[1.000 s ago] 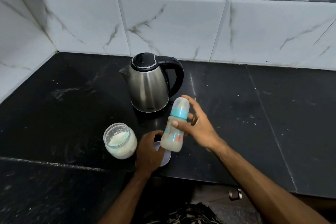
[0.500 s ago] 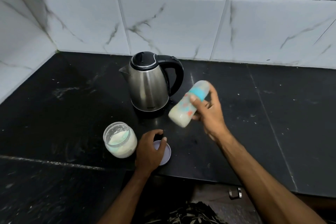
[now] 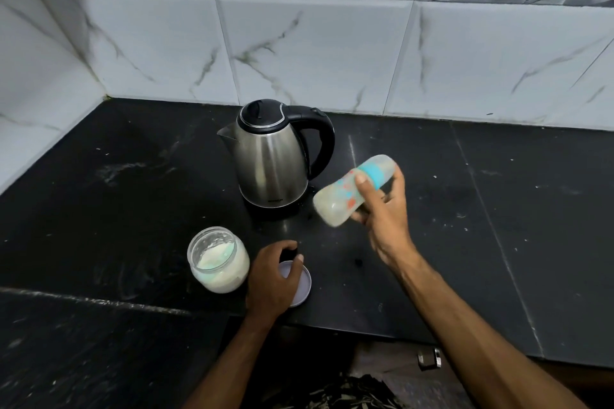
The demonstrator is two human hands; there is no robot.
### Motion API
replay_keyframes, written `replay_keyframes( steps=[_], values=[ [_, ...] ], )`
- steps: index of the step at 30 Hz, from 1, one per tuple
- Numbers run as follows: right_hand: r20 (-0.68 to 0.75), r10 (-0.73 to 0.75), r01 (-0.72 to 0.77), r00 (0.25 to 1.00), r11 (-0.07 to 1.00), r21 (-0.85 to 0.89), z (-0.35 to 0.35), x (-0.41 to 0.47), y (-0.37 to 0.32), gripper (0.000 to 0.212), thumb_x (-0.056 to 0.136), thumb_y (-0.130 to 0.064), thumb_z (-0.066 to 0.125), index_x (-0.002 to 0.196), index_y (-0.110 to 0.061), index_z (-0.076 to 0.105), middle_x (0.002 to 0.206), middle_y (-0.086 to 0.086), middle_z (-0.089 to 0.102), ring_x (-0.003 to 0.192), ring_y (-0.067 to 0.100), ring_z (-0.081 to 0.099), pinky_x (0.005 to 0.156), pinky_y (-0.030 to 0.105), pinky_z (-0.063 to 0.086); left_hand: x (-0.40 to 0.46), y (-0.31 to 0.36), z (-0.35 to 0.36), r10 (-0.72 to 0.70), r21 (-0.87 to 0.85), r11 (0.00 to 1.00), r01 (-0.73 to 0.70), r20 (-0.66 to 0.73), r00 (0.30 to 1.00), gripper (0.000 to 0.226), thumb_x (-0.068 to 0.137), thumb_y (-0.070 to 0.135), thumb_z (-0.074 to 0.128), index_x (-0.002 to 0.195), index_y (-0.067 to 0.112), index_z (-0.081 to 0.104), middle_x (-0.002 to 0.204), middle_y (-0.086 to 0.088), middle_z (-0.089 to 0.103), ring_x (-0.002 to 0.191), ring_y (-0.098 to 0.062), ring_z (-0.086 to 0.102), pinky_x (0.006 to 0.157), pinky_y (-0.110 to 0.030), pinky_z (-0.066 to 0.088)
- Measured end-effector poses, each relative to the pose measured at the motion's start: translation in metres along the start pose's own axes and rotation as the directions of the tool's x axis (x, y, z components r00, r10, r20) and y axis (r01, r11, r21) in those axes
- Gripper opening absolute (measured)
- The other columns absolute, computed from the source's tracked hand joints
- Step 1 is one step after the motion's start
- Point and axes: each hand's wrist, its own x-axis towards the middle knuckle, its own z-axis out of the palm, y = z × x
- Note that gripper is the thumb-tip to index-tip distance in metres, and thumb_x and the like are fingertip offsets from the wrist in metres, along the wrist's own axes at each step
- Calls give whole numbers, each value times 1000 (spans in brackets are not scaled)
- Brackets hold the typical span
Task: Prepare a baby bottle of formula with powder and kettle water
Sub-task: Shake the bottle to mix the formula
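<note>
Head view: right hand [image 3: 382, 222] grips capped bottle [image 3: 354, 194], tilted off the counter [image 3: 498, 242]; shake with cap held firm. Left hand [image 3: 272, 279] rests, fingers curled, on jar lid [image 3: 304, 285] near front edge.

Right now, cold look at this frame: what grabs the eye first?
The baby bottle, tilted nearly sideways with milky liquid inside, gripped by the right hand beside the steel kettle. Nearer the counter's front edge, the left hand rests on a lid next to the open powder jar.
</note>
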Motion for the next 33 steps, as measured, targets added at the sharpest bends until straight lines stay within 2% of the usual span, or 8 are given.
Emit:
replay_keyframes(
  steps=[5, 12, 17, 21, 24, 27, 30, 33],
  values=[
    [376, 157, -52, 913, 960, -276, -3, -18, 14, 83, 73, -18, 88, 140, -35, 42, 113, 14, 68, 96, 24, 73, 70, 34, 60, 1, -4, -1, -49, -5, 999, 50, 66, 997, 35, 76, 17, 77, 110, 20, 69, 108, 13, 63, 103, -12, 60, 90, -26, 45],
    [-34, -56, 56, 998, 998, 19, -4, 8, -8, 67, 85, -25, 74, 142, -23, 39, 105, 1, 73, 93, 21, 73, 66, 42, 62, 0, 5, -2, 16, -13, 1000, -16, 4, 1000, 23, 83, 27, 66, 103, 15, 70, 103, 9, 68, 100, -14, 61, 92, -29, 46],
    [299, 109, -31, 948, 967, -252, -4, -27, 29, 79, 76, -17, 85, 139, -37, 43, 110, 6, 71, 92, 17, 73, 66, 30, 59, 1, -1, -3, -17, -11, 1000, 18, 63, 998, 36, 74, 12, 80, 108, 15, 70, 107, 9, 65, 102, -15, 60, 89, -28, 45],
    [90, 19, -10, 996, 995, -99, -1, -11, 9, 76, 76, -28, 83, 139, -32, 42, 106, 4, 74, 92, 22, 74, 64, 39, 61, 0, 0, -2, 24, 23, 999, -24, -5, 1000, 24, 81, 13, 77, 104, 14, 70, 103, 10, 66, 100, -14, 60, 90, -24, 42],
    [-54, -7, 9, 999, 999, 49, -1, -1, -2, 76, 76, -34, 79, 141, -26, 40, 120, 12, 68, 103, 30, 71, 72, 48, 61, -1, 3, -2, 26, 5, 1000, -26, -9, 1000, 20, 84, 15, 74, 104, 16, 70, 103, 9, 69, 101, -15, 61, 92, -27, 45],
    [149, 70, -54, 986, 993, -107, -1, -16, 10, 74, 79, -25, 79, 141, -31, 39, 112, 13, 70, 95, 26, 74, 63, 39, 61, 1, 1, -4, 14, -2, 1000, -14, 27, 1000, 25, 81, 20, 72, 106, 14, 70, 105, 4, 70, 102, -18, 62, 92, -33, 47],
    [408, 190, -65, 893, 952, -300, -5, -27, 19, 80, 76, -20, 85, 138, -43, 41, 110, 10, 71, 98, 26, 73, 66, 35, 60, 2, -1, -4, -21, -23, 999, 23, 85, 996, 36, 75, 15, 76, 110, 13, 69, 110, 2, 68, 106, -19, 62, 93, -34, 48],
    [279, 70, -3, 958, 973, -232, -3, -14, 4, 82, 74, -27, 86, 141, -36, 40, 107, 5, 74, 95, 25, 74, 62, 35, 59, 1, 1, -3, -3, 14, 1000, 3, 17, 1000, 29, 79, 12, 77, 107, 16, 70, 106, 12, 65, 103, -14, 60, 91, -24, 42]
  ],
)
